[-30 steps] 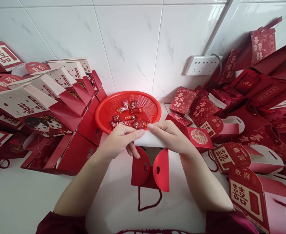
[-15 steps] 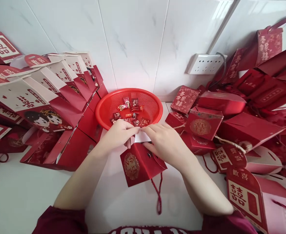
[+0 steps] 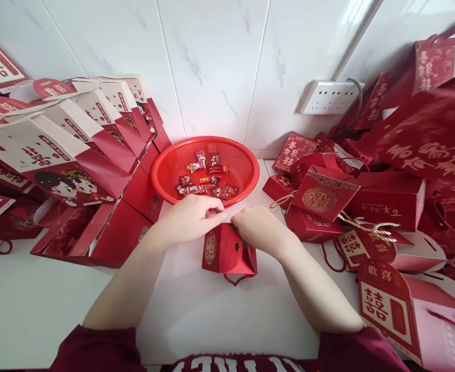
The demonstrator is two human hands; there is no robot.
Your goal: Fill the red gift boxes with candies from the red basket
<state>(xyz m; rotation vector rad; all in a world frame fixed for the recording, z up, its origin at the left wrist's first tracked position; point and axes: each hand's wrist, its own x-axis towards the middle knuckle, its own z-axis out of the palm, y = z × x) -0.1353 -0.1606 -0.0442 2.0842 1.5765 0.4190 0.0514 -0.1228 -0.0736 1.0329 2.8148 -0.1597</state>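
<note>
A small red gift box (image 3: 223,253) with a round gold emblem and a red cord handle stands tilted on the white table in front of me. My left hand (image 3: 191,219) is at its far left edge, thumb and fingers closing on the rim; its lower fingers are hidden. My right hand (image 3: 264,227) is closed at the far right side of the box, with the fingertips hidden behind the knuckles. Just beyond both hands sits a red plastic basket (image 3: 246,175) containing several wrapped candies (image 3: 204,180).
Tall red-and-white gift boxes (image 3: 52,144) stand in rows on the left, beside an open red box (image 3: 111,235). Many red boxes (image 3: 320,196) are heaped on the right. A white power strip (image 3: 330,98) is against the tiled wall.
The gift box has turned more upright and shifted slightly right, its cord now mostly tucked behind it. My right hand has curled into a tighter grip. Boxes at far right have shifted.
</note>
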